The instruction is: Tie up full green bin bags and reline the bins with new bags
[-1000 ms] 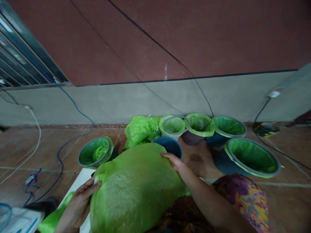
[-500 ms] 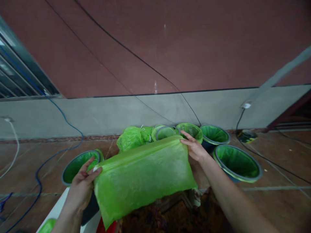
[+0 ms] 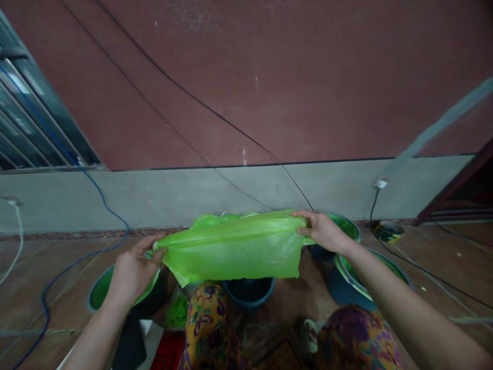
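A thin green plastic bag (image 3: pixel 234 249) is stretched out flat in the air in front of me. My left hand (image 3: pixel 133 270) pinches its left corner with closed fingers. My right hand (image 3: pixel 323 231) grips its right top corner. Directly below the bag stands an unlined blue bucket (image 3: pixel 248 290). A bucket lined with green plastic (image 3: pixel 96 293) sits below my left hand. Two more lined buckets (image 3: pixel 389 262) lie under my right forearm, partly hidden.
My knees in patterned cloth (image 3: pixel 210 329) fill the bottom centre. A blue cable (image 3: pixel 73 262) curls over the tiled floor at left. A power socket with a black cord (image 3: pixel 380 183) is on the grey wall base at right. A bunched green bag (image 3: pixel 177 312) lies by the blue bucket.
Both hands have lifted the bag higher and pulled it flatter and tighter. The view has tilted up, and the blue bucket now shows beneath the bag.
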